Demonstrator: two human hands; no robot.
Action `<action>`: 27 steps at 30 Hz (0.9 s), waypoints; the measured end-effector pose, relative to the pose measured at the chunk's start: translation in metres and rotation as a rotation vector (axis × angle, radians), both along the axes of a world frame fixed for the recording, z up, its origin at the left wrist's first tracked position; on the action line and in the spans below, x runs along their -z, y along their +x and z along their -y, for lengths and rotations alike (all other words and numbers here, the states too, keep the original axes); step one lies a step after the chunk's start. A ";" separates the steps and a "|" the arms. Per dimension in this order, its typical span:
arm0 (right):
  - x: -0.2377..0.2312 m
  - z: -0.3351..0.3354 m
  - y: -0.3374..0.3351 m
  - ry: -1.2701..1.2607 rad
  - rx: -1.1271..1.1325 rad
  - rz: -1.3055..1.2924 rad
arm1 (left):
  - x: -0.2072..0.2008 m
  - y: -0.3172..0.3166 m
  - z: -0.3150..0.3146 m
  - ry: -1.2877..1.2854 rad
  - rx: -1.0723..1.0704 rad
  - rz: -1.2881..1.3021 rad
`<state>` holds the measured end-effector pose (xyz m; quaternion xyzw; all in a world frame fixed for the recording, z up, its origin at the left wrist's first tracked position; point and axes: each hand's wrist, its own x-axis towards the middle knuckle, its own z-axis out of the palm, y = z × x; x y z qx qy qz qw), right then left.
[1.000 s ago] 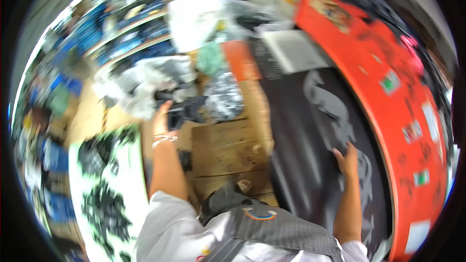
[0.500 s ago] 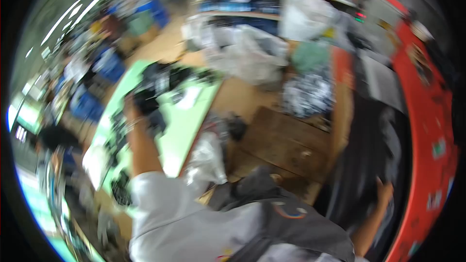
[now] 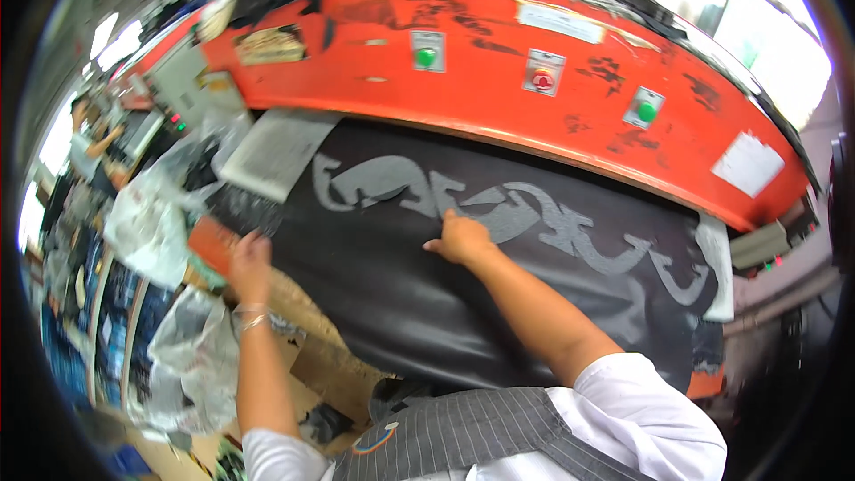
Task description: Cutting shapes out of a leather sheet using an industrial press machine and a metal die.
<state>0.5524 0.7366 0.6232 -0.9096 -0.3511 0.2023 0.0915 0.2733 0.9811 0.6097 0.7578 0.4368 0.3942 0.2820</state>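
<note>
A large black sheet, smooth like leather or vinyl (image 3: 401, 276), lies spread in front of me under the red machine. Grey curved shapes (image 3: 383, 176) run in a row across its far half, their outlines like cut-outs. My right hand (image 3: 463, 239) reaches over the middle of the sheet, thumb and index finger apart, fingertips at the edge of one grey shape; nothing shows in it. Off the sheet's left side, my left hand (image 3: 251, 263) is raised beside an orange-red block (image 3: 212, 245). Motion smears its fingers, so its grip is unclear.
The red machine beam (image 3: 356, 27) spans the far side, carrying green buttons (image 3: 426, 57) and a red button (image 3: 542, 79). White plastic bags (image 3: 191, 356) crowd the left, near shelves of blue stacks (image 3: 111, 330). Another person (image 3: 89, 147) is at the far left.
My view has swung right, from the green table to the red machine. My left hand has left the dark pieces on that table; my right hand now reaches across the black sheet's middle.
</note>
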 end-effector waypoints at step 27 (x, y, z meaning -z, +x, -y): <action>-0.032 0.155 0.016 0.684 0.356 -0.181 | 0.033 0.359 0.009 0.543 0.807 -0.744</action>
